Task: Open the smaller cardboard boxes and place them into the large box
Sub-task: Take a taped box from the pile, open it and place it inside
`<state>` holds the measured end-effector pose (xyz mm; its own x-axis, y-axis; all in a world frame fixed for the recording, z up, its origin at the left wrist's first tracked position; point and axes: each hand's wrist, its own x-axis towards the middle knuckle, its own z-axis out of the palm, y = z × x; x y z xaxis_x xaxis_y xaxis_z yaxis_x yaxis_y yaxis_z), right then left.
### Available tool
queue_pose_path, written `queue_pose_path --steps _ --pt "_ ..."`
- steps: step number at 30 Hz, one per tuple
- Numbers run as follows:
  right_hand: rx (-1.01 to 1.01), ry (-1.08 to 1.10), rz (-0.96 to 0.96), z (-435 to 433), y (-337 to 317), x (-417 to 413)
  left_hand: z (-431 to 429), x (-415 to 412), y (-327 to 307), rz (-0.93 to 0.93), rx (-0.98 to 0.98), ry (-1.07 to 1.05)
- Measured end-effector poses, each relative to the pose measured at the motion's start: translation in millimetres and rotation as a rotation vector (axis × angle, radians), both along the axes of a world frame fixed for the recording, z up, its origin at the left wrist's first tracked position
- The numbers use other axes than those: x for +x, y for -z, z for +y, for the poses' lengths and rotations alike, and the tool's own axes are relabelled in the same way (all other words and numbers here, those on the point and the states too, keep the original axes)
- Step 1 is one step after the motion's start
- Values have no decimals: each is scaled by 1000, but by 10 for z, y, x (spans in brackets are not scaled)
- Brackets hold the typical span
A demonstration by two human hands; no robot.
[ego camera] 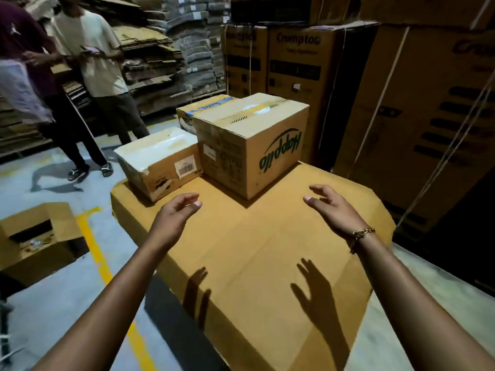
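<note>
Both hands hover empty above the large box: the left hand [176,212] at centre frame with fingers loosely curled and spread, the right hand [332,207] to its right, open wide, a bracelet [360,235] on its wrist. Neither touches anything. Just beyond them, three smaller boxes stand on the closed top of the large box [254,250]: the taped low box [158,162] at centre left, the tall printed box [249,140] beside it, and a third box [198,108] behind, all still sealed. The task seems to be at its start, with the reach toward a first box in hand. The next move likely calls for gripping one and breaking its tape.
</note>
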<state>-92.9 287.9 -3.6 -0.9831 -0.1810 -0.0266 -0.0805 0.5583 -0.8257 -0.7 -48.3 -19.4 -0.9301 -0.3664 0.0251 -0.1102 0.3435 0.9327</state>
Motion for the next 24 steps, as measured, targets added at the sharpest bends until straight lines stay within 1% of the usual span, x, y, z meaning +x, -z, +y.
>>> queue_pose_path --steps 4,7,8,12,16,20,24 --pt "-90 15 -101 -485 69 -464 -348 -654 -44 -6 -15 27" --pt "-188 48 -173 -902 191 -847 -689 -1333 -10 -2 -25 60" --pt "-220 68 -185 -1046 237 -974 -800 -1576 -4 5 -4 65" --pt "-348 208 -227 -1583 342 -1407 -1230 -2604 -51 -20 194 62" --pt "-437 365 -232 -1979 314 -1804 -1678 -3444 -115 -25 227 84" --pt "-454 441 -204 -2214 202 -2051 -1809 -3897 -121 -78 305 148" --pt "-454 441 -196 -2358 142 -2098 -1828 -3968 -66 -99 321 273"
